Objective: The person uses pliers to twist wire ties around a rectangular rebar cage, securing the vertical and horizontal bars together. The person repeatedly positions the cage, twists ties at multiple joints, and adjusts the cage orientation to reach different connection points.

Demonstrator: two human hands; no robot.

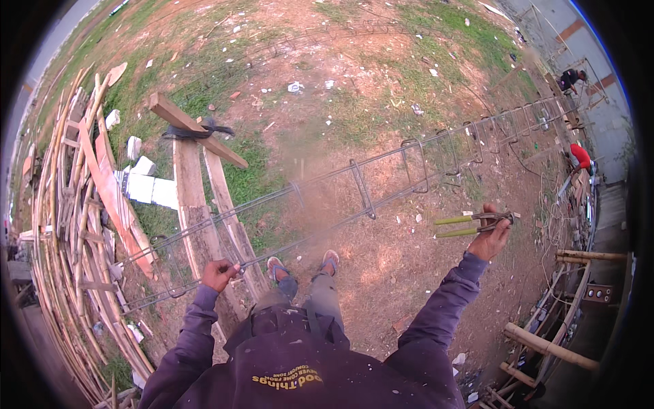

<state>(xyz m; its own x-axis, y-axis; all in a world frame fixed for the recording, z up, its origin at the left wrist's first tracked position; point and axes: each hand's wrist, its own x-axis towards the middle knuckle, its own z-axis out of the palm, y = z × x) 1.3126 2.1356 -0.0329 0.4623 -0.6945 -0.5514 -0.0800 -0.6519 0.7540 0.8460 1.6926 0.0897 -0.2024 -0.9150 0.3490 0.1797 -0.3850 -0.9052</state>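
Observation:
A long rebar cage [361,189] of thin steel bars and bent square stirrups runs slantwise across in front of me, from lower left to upper right. My left hand [220,274] is closed at its near lower bar, fingertips pinched on the steel beside a wooden post. Out to the right, apart from the cage, my right hand [492,233] is closed around pincers [455,226] with yellow-green handles. The handles point left and the metal head sits among my fingers; whether the jaws are apart is hard to see.
A wooden trestle [193,184] with a crosspiece [197,131] bound by black strapping stands under the cage's left part. Bamboo poles and planks [75,238] are heaped at left. Bamboo framing [552,346] stands at lower right. A person in red [580,157] is at far right.

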